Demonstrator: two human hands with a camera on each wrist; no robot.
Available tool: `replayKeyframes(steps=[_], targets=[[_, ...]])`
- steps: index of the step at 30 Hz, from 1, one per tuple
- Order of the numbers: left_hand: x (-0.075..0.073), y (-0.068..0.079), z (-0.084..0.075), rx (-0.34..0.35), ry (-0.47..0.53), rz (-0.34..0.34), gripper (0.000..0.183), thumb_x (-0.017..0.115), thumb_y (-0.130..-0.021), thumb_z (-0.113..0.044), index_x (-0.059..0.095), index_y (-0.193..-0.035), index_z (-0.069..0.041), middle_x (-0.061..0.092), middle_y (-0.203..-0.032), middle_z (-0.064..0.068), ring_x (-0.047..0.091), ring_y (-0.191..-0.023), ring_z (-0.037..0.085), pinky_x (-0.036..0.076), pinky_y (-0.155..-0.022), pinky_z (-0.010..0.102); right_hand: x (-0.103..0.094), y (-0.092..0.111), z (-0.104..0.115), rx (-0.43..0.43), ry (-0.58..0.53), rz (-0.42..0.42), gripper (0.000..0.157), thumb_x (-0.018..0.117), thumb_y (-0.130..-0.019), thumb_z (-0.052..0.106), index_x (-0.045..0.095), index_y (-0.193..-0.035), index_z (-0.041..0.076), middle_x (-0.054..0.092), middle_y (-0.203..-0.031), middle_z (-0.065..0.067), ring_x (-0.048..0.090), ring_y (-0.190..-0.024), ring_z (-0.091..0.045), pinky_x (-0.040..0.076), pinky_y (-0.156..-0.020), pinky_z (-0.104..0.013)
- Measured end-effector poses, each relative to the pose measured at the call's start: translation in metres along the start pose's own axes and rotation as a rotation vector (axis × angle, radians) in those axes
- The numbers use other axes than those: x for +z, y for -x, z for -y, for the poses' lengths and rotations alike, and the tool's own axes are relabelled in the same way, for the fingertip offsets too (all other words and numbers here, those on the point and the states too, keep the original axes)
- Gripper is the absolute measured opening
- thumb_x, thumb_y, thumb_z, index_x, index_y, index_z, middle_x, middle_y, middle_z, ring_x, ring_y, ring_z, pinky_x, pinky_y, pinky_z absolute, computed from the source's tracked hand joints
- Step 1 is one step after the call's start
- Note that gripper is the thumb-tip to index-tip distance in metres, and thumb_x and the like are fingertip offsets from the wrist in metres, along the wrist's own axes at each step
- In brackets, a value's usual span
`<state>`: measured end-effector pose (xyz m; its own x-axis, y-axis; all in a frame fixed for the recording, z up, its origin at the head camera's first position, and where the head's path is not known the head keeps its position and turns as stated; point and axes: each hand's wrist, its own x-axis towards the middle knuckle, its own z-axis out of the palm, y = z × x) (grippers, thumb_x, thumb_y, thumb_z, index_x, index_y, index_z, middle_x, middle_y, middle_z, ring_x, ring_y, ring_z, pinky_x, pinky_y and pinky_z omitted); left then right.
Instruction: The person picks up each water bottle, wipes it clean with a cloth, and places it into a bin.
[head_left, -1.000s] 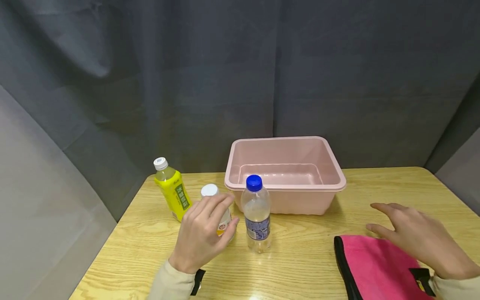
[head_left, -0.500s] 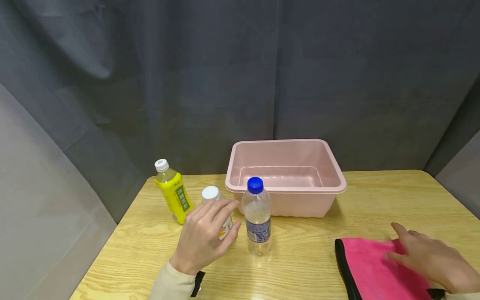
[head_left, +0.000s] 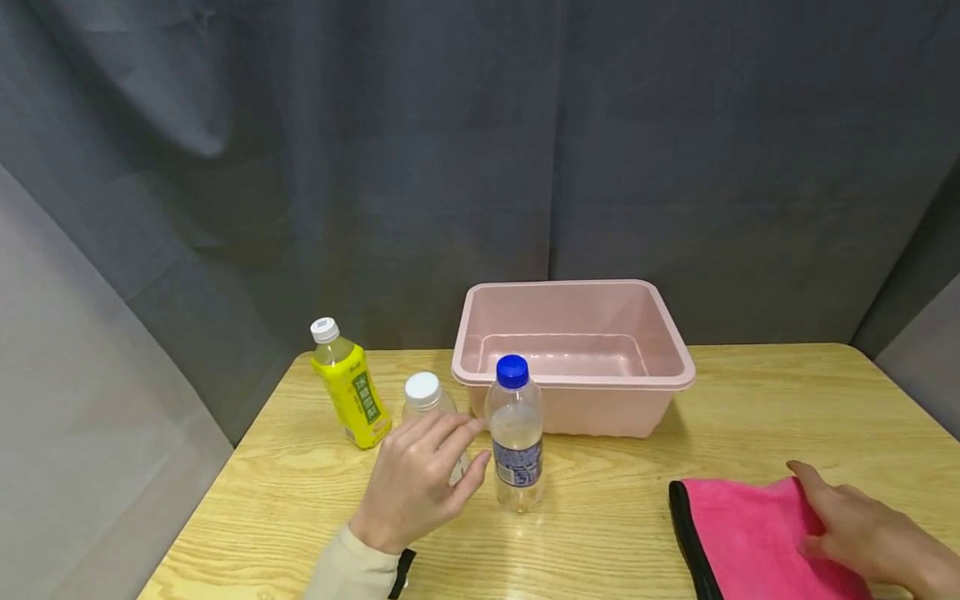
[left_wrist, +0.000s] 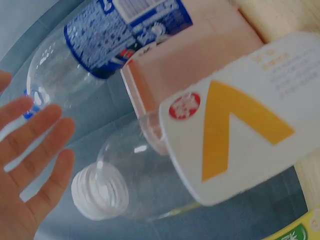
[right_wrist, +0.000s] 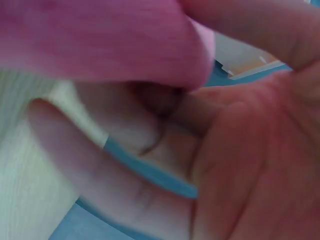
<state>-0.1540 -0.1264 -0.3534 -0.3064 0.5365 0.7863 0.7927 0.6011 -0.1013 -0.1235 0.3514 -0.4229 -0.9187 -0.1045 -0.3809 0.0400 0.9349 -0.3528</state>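
Note:
My left hand [head_left: 420,479] hovers beside a clear bottle with a white cap [head_left: 423,389] and partly hides it in the head view. In the left wrist view the fingers lie relaxed and apart from that bottle's white label [left_wrist: 240,115], which bears an orange mark. Just right of the fingertips stands a clear bottle with a blue cap [head_left: 512,372] and blue label. My right hand [head_left: 862,533] holds the right edge of a folded pink towel [head_left: 757,525] with black trim. In the right wrist view the towel fold [right_wrist: 115,40] lies between thumb and fingers.
Behind the bottles a pink plastic tub [head_left: 573,408] stands on the wooden table [head_left: 600,533], with nothing seen inside it. A yellow-labelled bottle [head_left: 352,396] with a white cap stands at the left. A dark curtain [head_left: 480,150] hangs along the back.
My right hand has come down and rightward from above the towel to its right edge and taken hold there. My left hand has shifted slightly right and down. The bottles and tub have stayed put.

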Motion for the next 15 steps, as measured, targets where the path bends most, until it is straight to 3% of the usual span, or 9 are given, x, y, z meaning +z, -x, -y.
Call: replayKeyframes(steps=[3, 9, 12, 15], targets=[[0.002, 0.000, -0.002, -0.015, -0.012, -0.024, 0.031, 0.055, -0.101, -0.028, 0.073, -0.108, -0.003, 0.074, -0.099, 0.008, 0.071, -0.084, 0.021, 0.060, -0.075, 0.035, -0.003, 0.001, 0.008, -0.060, 0.048, -0.120, 0.073, 0.081, -0.081, 0.006, 0.031, -0.130, -0.016, 0.058, -0.096, -0.019, 0.057, -0.086, -0.030, 0.056, -0.068, -0.046], [0.006, -0.001, -0.004, -0.033, -0.011, -0.062, 0.035, 0.050, -0.104, -0.028, 0.071, -0.111, -0.001, 0.073, -0.100, 0.008, 0.071, -0.083, 0.022, 0.061, -0.072, 0.034, -0.011, 0.001, 0.026, -0.049, 0.084, -0.381, 0.062, 0.081, -0.081, 0.003, 0.039, -0.121, -0.019, 0.053, -0.078, -0.010, 0.053, -0.069, -0.025, 0.049, -0.056, -0.042], [0.009, -0.001, -0.007, -0.026, -0.011, -0.067, 0.035, 0.050, -0.103, -0.028, 0.071, -0.111, -0.001, 0.073, -0.099, 0.008, 0.070, -0.082, 0.022, 0.060, -0.070, 0.033, -0.013, -0.004, 0.029, -0.054, 0.079, -0.454, 0.060, 0.082, -0.080, 0.002, 0.042, -0.118, -0.021, 0.051, -0.077, -0.012, 0.051, -0.067, -0.025, 0.049, -0.056, -0.043], [0.013, -0.001, -0.010, -0.032, -0.009, -0.073, 0.034, 0.051, -0.103, -0.027, 0.070, -0.111, -0.001, 0.072, -0.100, 0.008, 0.069, -0.081, 0.021, 0.060, -0.069, 0.032, -0.012, -0.009, 0.031, -0.064, 0.075, -0.444, 0.065, 0.084, -0.077, 0.002, 0.041, -0.120, -0.022, 0.054, -0.089, -0.026, 0.054, -0.078, -0.037, 0.055, -0.067, -0.053]])
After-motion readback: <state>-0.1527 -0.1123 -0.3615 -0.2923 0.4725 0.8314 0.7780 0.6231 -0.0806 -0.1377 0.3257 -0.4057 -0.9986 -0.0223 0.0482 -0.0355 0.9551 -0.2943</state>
